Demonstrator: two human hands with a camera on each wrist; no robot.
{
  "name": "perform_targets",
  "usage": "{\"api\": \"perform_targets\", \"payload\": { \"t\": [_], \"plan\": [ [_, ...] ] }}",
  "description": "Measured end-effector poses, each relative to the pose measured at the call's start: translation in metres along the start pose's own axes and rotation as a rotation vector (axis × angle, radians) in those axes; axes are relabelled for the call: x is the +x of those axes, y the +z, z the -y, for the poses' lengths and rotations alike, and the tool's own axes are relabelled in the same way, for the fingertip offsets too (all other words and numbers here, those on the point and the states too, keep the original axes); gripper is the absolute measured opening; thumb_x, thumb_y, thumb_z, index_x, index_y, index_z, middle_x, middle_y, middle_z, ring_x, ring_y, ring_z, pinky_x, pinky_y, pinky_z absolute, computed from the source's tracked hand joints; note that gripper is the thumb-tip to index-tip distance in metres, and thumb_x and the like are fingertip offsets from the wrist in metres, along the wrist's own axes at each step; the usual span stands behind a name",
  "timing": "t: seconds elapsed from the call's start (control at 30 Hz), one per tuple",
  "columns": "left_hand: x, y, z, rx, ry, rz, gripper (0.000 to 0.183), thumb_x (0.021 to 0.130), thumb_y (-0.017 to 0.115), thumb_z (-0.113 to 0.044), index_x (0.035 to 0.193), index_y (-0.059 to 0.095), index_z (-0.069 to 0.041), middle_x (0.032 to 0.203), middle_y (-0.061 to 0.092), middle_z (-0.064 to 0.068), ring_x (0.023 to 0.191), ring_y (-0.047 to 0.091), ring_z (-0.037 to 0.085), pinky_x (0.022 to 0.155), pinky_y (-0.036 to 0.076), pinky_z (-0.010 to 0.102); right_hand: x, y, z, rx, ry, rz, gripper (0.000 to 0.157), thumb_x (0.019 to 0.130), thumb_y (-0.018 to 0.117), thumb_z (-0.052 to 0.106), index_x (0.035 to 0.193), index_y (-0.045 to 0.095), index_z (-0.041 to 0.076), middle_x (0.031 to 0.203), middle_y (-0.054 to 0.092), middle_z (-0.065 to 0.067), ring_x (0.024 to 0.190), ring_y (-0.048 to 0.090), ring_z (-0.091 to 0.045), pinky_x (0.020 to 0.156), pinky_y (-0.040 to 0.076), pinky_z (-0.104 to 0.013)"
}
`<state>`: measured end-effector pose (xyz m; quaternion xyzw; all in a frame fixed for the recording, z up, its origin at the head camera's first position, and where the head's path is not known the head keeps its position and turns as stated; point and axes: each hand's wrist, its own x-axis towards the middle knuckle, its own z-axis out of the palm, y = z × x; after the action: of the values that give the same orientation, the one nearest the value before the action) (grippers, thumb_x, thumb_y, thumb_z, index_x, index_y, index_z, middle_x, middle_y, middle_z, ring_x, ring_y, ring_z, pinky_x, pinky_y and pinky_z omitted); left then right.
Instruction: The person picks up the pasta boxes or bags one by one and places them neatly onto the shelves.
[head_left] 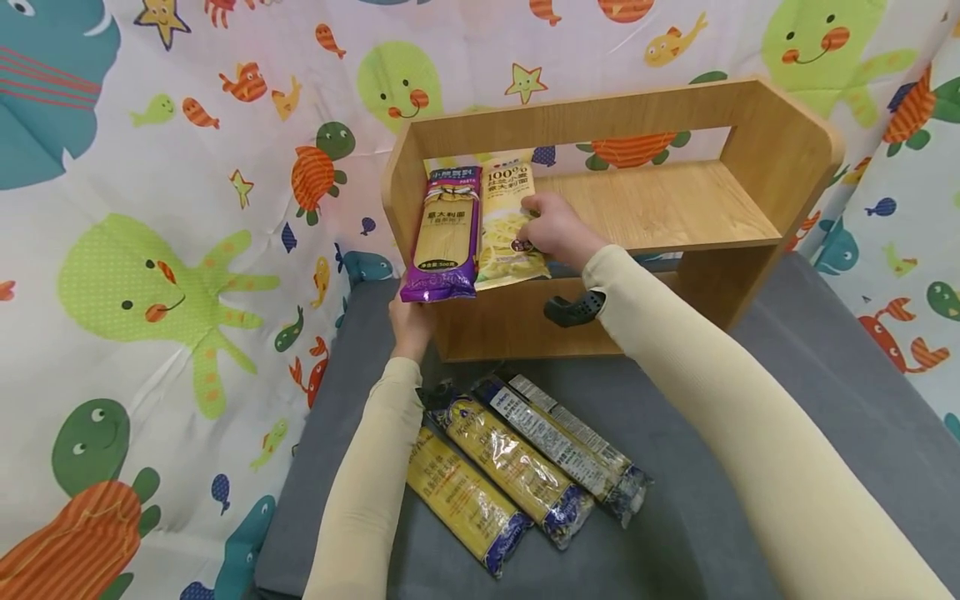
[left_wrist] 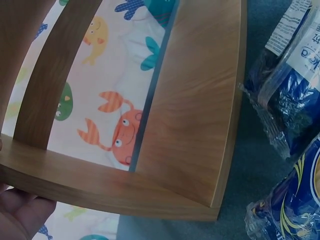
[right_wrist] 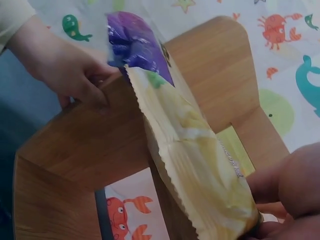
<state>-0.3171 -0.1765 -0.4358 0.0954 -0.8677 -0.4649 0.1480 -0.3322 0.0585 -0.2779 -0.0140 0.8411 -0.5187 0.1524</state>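
Wooden shelf (head_left: 667,200), upper level: purple bag (head_left: 450,233), yellow bag (head_left: 504,237) beside it | your right hand (head_left: 561,232): fingers pinching yellow bag's edge | your left hand (head_left: 412,327): fingers clamped on shelf's side

1. In the upper level of your shelf (head_left: 663,200), at the left end, you have the outer packet (head_left: 447,229).
2. Right of that, nearer the shelf's middle, is the inner packet (head_left: 504,225).
3. Before the shelf, a row of packets (head_left: 506,457) lies on your tabletop (head_left: 622,558).
4. Behind the shelf, and to its left and right, hangs the curtain (head_left: 472,42).
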Motion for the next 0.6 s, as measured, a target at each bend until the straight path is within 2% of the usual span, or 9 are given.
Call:
{"api": "perform_targets", "payload": {
  "t": [0.23, 0.33, 0.43, 0.6],
  "plan": [
    [0.000, -0.001, 0.000, 0.014, 0.038, -0.030, 0.042, 0.107, 0.048, -0.030, 0.145, 0.050, -0.012, 0.112, 0.072, 0.020, 0.086, 0.064, 0.033, 0.066, 0.051, 0.040, -0.011, 0.002, -0.004, -0.012, 0.013, -0.063, 0.068, 0.101, 0.055, 0.004, 0.162, 0.027, 0.012, 0.159, 0.037, -0.013, 0.125, 0.048, -0.026, 0.099, 0.047, -0.034],
    [-0.001, -0.001, 0.000, 0.002, 0.032, -0.019, 0.042, 0.107, 0.048, -0.030, 0.146, 0.050, -0.012, 0.115, 0.071, 0.019, 0.089, 0.063, 0.032, 0.068, 0.052, 0.040, -0.014, 0.002, -0.005, -0.030, 0.014, -0.077, 0.068, 0.101, 0.056, 0.006, 0.162, 0.027, 0.012, 0.161, 0.035, -0.013, 0.127, 0.048, -0.026, 0.103, 0.048, -0.035],
    [-0.002, -0.001, 0.000, 0.009, 0.018, -0.014, 0.043, 0.106, 0.050, -0.031, 0.145, 0.050, -0.014, 0.120, 0.071, 0.019, 0.093, 0.064, 0.033, 0.074, 0.055, 0.044, -0.016, 0.002, -0.006, -0.068, 0.011, -0.097, 0.068, 0.100, 0.059, 0.009, 0.161, 0.028, 0.012, 0.162, 0.034, -0.013, 0.130, 0.046, -0.027, 0.107, 0.047, -0.037],
    [-0.003, 0.001, -0.001, 0.016, 0.013, -0.026, 0.043, 0.105, 0.051, -0.032, 0.144, 0.051, -0.014, 0.122, 0.070, 0.020, 0.096, 0.064, 0.035, 0.077, 0.055, 0.047, -0.022, 0.000, -0.009, -0.130, -0.011, -0.119, 0.073, 0.098, 0.064, 0.017, 0.162, 0.028, 0.011, 0.165, 0.033, -0.013, 0.137, 0.043, -0.027, 0.115, 0.042, -0.040]
  ]
}}
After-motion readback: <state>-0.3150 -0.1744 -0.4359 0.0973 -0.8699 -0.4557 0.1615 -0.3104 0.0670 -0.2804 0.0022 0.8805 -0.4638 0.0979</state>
